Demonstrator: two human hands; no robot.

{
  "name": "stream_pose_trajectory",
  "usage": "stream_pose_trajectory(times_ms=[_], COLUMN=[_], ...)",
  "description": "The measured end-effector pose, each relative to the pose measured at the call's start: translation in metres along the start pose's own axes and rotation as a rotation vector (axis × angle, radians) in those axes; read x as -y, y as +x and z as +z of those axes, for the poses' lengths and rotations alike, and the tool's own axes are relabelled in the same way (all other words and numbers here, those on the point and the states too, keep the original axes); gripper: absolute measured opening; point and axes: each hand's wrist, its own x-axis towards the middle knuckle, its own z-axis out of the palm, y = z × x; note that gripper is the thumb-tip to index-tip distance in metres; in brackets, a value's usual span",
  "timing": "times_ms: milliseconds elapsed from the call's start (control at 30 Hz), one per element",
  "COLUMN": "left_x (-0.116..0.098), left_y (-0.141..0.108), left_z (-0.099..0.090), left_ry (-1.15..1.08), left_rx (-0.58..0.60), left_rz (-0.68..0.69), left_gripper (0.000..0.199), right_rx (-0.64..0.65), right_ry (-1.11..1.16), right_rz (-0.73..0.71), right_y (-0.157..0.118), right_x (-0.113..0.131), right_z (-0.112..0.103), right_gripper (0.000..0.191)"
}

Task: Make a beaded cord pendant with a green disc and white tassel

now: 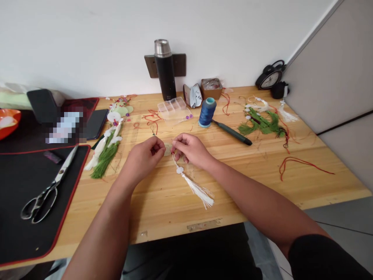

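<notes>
Both my hands meet over the middle of the wooden table (157, 202). My left hand (148, 153) is closed in a pinch at the left edge of a pale round pendant (168, 149); a dark cord loop (153, 131) sticks out above its fingers. With thumb and fingers together, my right hand (189, 148) pinches at the pendant's right side, by a small dark red bead (172, 153). From there hangs a white tassel (199, 190) with a white flower-shaped piece (180, 170), its strands pointing down and right. My fingertips hide part of the cord.
Scissors (52, 186) lie on a black mat at left. Green and white tassels (106, 155) lie nearby, more green ones (262, 122) at right. A blue thread spool (207, 112), a dark green pen-like tool (233, 133) and a black thermos (165, 74) stand or lie beyond my hands.
</notes>
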Motion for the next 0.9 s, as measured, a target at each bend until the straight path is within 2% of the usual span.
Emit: stream_pose_trajectory(times_ms=[267,900], left_x=[0.001,0.0042], left_y=[0.0002,0.0003], left_z=[-0.0008,-0.0008], left_ry=[0.024,0.024], left_rx=[0.018,-0.027], left_rz=[-0.006,-0.001], left_gripper=[0.015,0.013], right_rx=[0.001,-0.009], right_ry=[-0.014,-0.034], right_rz=[0.005,-0.003], right_y=[-0.0004,-0.0016], right_x=[0.0019,0.0029], right_z=[-0.0003,-0.0021], right_gripper=[0.016,0.021])
